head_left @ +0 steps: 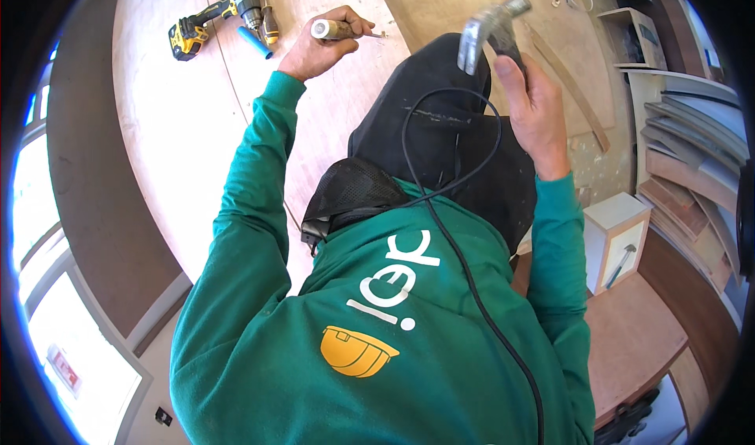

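Observation:
My left hand [322,48] is wrapped round a chisel [334,29] with a pale, worn handle. Its blade tip points right and meets the pale wooden board [314,123] at a small mark close to the board's edge. Raised to the right, my right hand [535,107] grips a claw hammer [489,34] by its dark handle. The metal hammer head is apart from the chisel, above my dark-trousered knee. Part of the hammer's handle is hidden by my fingers.
A yellow and black cordless drill [236,5] lies on the board, with a screwdriver [270,24] and a blue tube-shaped piece [255,42] beside it. A black cable [472,280] loops over my lap. At the right stand stacked boards [692,154] and a wooden strip [570,87].

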Available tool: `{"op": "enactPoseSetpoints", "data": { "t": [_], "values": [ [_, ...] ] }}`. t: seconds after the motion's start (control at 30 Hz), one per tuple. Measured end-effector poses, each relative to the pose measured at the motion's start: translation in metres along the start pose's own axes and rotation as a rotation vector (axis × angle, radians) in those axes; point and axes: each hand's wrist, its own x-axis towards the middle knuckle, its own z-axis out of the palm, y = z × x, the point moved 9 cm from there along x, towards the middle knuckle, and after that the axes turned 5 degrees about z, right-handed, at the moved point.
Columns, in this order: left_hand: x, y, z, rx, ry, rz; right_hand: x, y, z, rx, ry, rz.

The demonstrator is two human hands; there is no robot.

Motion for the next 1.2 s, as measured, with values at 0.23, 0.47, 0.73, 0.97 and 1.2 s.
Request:
{"op": "enactPoseSetpoints", "data": {
  "t": [0.23,0.47,0.73,0.97,1.2],
  "values": [
    [0.010,-0.003,0.006,0.005,0.130,-0.094,0.047,-0.094,0.033,-0.247,-0.197,-0.181],
    [-0.015,-0.025,-0.016,0.365,0.291,-0.032,0.057,-0.150,0.095,-0.317,-0.441,-0.442],
    [0.008,0.053,0.002,0.291,0.248,0.281,0.056,-0.112,0.111,-0.489,-0.510,-0.381],
    [0.009,0.038,0.015,0.927,0.088,0.464,0.050,-0.099,0.120,-0.561,-0.501,-0.377],
    [0.015,-0.004,0.003,0.112,0.174,-0.013,0.060,-0.117,0.091,-0.150,-0.226,-0.559]
  ]
}}
